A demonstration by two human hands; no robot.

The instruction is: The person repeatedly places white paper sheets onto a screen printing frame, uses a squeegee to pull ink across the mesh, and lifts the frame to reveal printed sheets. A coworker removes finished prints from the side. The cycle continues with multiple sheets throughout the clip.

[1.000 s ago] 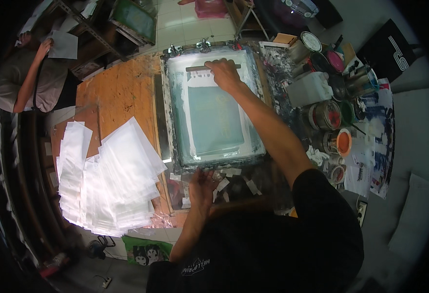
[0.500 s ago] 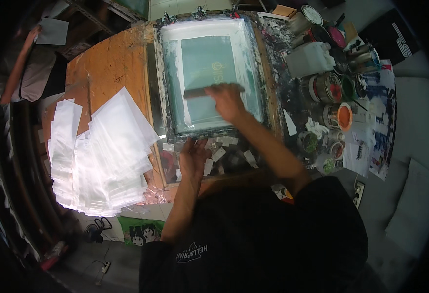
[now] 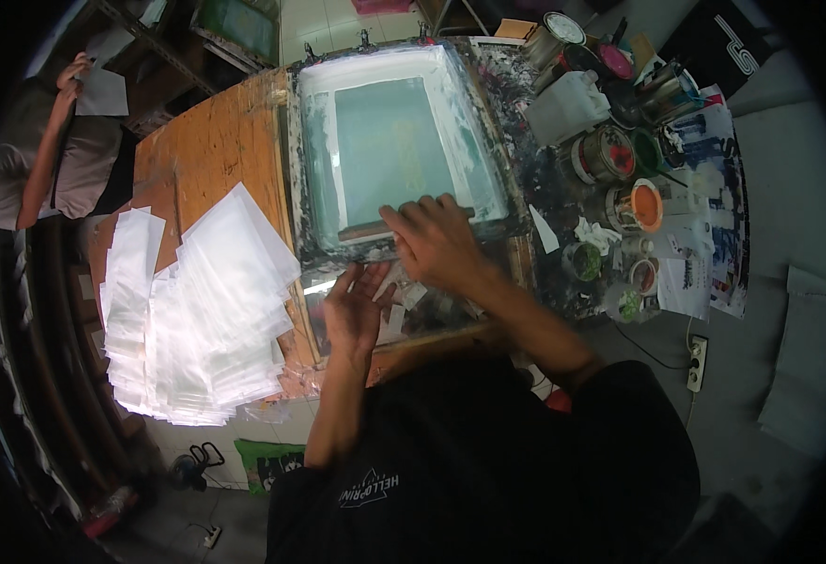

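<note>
Workbench [image 3: 211, 150]: one screen frame [image 3: 399, 141], two hands [image 3: 436, 244].

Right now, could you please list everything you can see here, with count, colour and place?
printing screen: one, pale green mesh in a whitish frame, table middle
squeegee: one, wooden, near end of screen
clear bags: one big fanned stack, whitish, left
table: one, orange-brown wood
ink pots: several, orange, red, green, right
white jug: one, far right
papers: a few, blue-printed, right edge
another person: one, far left, holding a sheet
left hand: on table's near edge
right hand: on squeegee
</note>
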